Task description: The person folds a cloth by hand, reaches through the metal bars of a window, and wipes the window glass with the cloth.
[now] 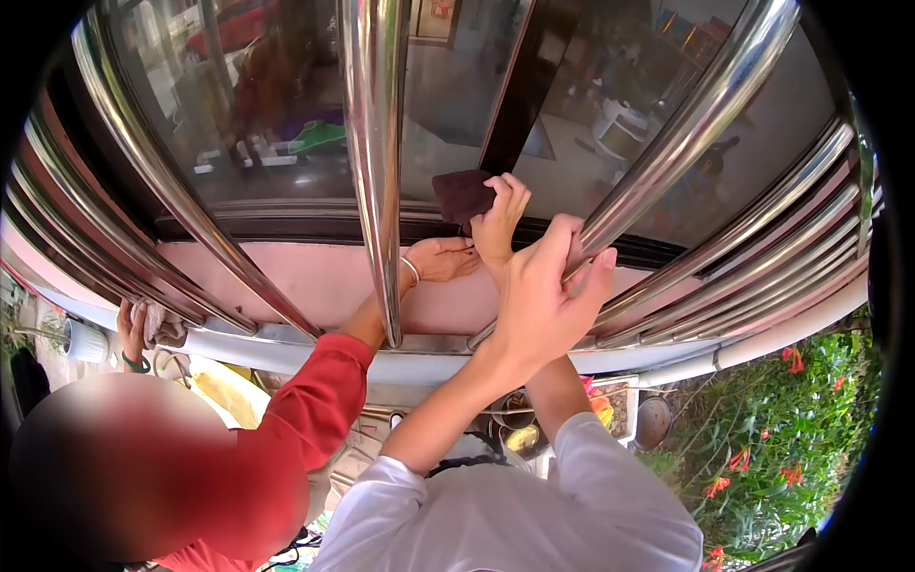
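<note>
- While your left hand is wrapped around the slanting steel bar, your right hand pinches the right side of the dark cloth, its fingers curled in.
- The cloth is on the far side of the bars, up against the lower part of the window, above the pink ledge.
- It looks light, soft and limp, with nothing to break; whether it is wet you cannot tell. A bunched fold gives the surest hold, with fingers flat behind it, since a loose corner would flop. The polished bar looks stiff and smooth, perhaps slippery if damp.
- Just below the cloth, a co-worker's open hand lies near the ledge; their other hand, at the far left of your view, has a grey rag.
- Among the containers, a white bucket stands at left, its contents hidden. Nearer you, beyond your arms, a round pot holds something you cannot make out; right of it, a pale planter seems to hold soil, beside a round basin.
</note>
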Demonstrator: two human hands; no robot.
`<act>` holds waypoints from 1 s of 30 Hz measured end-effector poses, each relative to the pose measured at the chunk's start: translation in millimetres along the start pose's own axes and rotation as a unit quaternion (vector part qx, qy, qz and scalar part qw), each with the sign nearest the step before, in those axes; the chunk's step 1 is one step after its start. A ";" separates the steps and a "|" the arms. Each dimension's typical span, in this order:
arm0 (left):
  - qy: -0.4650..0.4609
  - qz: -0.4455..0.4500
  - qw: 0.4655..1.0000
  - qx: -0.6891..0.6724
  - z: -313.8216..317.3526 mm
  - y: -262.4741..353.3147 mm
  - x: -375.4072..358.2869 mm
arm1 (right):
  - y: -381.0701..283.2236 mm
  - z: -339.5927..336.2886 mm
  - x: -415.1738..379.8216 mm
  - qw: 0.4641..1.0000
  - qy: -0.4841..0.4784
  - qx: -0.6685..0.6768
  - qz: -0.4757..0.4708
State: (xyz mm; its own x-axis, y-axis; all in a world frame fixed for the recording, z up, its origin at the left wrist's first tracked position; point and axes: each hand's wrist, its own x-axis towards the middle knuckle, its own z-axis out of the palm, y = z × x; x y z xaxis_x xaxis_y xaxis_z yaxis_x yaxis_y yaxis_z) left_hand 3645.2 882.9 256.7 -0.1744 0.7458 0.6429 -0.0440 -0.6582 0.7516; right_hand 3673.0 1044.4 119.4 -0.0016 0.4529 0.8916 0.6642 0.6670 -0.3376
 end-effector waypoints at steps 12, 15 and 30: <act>-0.011 0.010 1.000 -0.010 -3.0 -5.3 0.0 | -56.8 -23.9 192.5 0.957 0.264 0.046 -0.113; -0.014 0.023 1.000 -0.003 -4.2 -7.1 1.6 | -79.0 -38.0 214.9 0.959 0.265 0.046 -0.085; -0.007 0.022 1.000 -0.019 -2.2 -6.4 2.1 | -67.7 -87.5 96.4 0.871 0.167 0.426 0.181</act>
State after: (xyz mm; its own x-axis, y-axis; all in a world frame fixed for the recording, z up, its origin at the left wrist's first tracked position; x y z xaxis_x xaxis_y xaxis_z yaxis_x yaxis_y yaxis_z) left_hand 3642.9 888.4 252.9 -0.1635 0.7174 0.6772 -0.0749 -0.6935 0.7166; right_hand 3693.2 991.2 254.7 0.4042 0.6217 0.6709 -0.2190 0.7779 -0.5889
